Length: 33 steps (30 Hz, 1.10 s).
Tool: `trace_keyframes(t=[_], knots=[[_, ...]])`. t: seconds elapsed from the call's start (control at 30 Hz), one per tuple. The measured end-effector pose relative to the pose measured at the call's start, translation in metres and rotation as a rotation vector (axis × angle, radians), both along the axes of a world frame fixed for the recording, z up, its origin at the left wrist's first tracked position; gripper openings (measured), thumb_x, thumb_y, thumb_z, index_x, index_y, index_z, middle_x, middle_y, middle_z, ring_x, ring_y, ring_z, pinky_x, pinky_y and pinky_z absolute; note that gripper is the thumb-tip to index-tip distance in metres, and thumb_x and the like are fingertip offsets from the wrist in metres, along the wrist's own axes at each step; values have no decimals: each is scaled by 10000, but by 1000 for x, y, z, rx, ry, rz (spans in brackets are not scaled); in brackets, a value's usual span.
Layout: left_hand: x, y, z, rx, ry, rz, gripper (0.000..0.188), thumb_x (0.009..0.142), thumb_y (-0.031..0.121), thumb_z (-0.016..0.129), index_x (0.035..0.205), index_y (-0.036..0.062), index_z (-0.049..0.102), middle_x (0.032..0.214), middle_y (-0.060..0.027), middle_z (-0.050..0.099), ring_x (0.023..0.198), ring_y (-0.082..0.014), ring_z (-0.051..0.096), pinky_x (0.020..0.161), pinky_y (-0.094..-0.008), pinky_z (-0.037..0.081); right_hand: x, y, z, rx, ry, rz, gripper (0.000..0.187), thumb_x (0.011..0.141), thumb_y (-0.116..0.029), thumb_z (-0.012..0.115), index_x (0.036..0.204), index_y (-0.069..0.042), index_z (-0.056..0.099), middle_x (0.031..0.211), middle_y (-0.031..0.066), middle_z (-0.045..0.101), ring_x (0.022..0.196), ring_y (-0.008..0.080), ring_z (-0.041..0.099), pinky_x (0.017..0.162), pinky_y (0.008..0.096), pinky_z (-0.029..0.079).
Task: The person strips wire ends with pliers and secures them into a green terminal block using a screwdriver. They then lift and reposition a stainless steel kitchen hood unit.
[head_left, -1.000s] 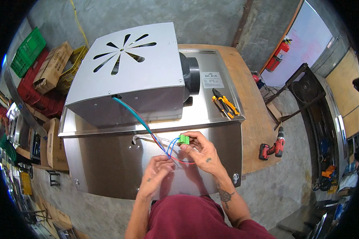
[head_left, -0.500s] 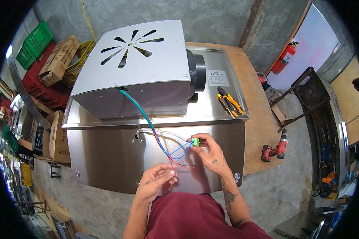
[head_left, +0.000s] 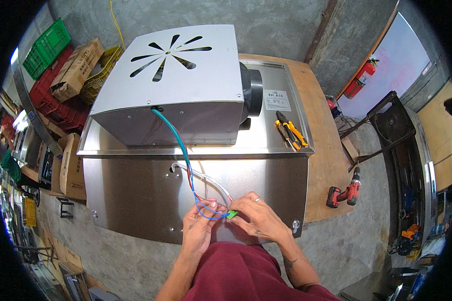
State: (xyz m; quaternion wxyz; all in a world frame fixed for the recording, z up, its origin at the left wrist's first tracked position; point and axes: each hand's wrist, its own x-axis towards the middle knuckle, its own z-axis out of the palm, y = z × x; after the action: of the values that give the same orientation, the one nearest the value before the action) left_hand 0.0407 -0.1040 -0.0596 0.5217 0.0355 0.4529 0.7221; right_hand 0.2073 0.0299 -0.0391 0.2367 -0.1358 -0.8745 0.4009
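Green connector [head_left: 232, 214], pinched in your right hand [head_left: 262, 216], has come down beside your left hand [head_left: 198, 227], above the steel panel [head_left: 128, 195]. Both hands now meet at the blue wires [head_left: 218, 218]; left grip, can't tell.

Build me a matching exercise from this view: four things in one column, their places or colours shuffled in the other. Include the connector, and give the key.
Things
1. Connector
2. Cordless drill
3. Hand tools
4. Round outlet

Descriptions
A. Lying on the wooden tabletop
B. Black, on the side of the grey box
C. Green, held in the right hand
D. Yellow-orange handles, lying on the metal tray

Pairs: 1-C, 2-A, 3-D, 4-B
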Motion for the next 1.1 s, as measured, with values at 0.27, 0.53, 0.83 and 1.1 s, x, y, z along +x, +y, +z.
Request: trace_keyframes(t=[0.27,0.53,0.83,1.1], knots=[[-1,-10,0,27,84,-30,332,1045,83,728,1334,-41,623,1192,-182,744,1126,-255,741,1023,-393,599,-7,-23,-10,-366,-50,-49,347,943,-207,856,1214,-38,722,1126,108,715,969,222,668,826,343,554],[2,-53,0,53,414,-160,493,1045,-18,671,1493,-71,472,1408,-214,623,1317,-257,639,1070,-362,566,-18,-40,-21,-670,-27,-3,495,924,-112,876,1381,-31,705,1240,89,680,909,136,665,829,285,560],[9,-52,17,-68,874,-113,265,973,5,806,1216,-52,717,1281,-136,678,1063,-182,748,831,-283,629,-19,-34,6,-492,-22,159,561,997,-36,713,1544,-49,590,1392,155,591,1154,183,644,923,308,574],[-2,-54,15,-247,851,-210,242,951,35,841,1160,-48,750,1094,-100,773,964,-147,758,849,-279,604,-22,-12,-9,-954,-178,-59,439,1089,-141,693,1509,-43,610,1102,46,713,1009,112,657,914,275,536]])
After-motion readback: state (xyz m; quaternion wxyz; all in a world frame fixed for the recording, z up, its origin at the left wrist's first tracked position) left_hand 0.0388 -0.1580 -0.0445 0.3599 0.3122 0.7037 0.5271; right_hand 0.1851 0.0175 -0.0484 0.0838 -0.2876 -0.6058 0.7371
